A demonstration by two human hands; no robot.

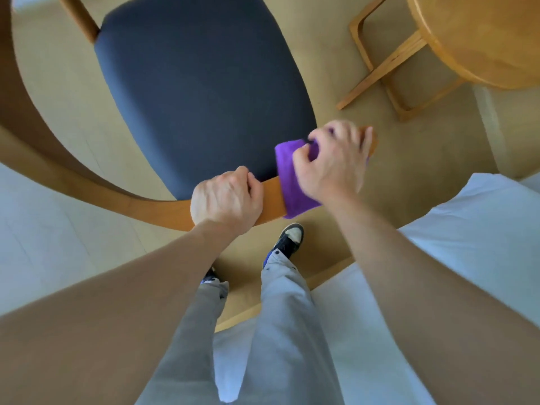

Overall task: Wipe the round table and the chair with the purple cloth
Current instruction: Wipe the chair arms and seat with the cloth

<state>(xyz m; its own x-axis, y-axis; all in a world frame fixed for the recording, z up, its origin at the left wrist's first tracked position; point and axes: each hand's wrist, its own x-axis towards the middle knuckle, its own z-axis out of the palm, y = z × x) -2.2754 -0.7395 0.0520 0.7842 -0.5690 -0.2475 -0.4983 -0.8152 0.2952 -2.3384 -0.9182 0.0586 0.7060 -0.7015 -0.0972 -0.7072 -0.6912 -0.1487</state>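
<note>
I look down on a wooden chair with a dark blue seat [201,92] and a curved wooden backrest rail [137,206] that runs in front of me. My left hand [226,198] grips the top of that rail. Just to its right, the purple cloth [292,182] is draped over the rail, and my right hand [336,162] holds the cloth against the rail's right end, fingers curled round it. The round wooden table [479,39] shows only as an edge at the top right.
The table's wooden leg frame [388,65] stands on the beige floor right of the chair. A white bed or cushion [473,229] lies at my right, close to my arm. My legs and shoes [287,239] are below the rail.
</note>
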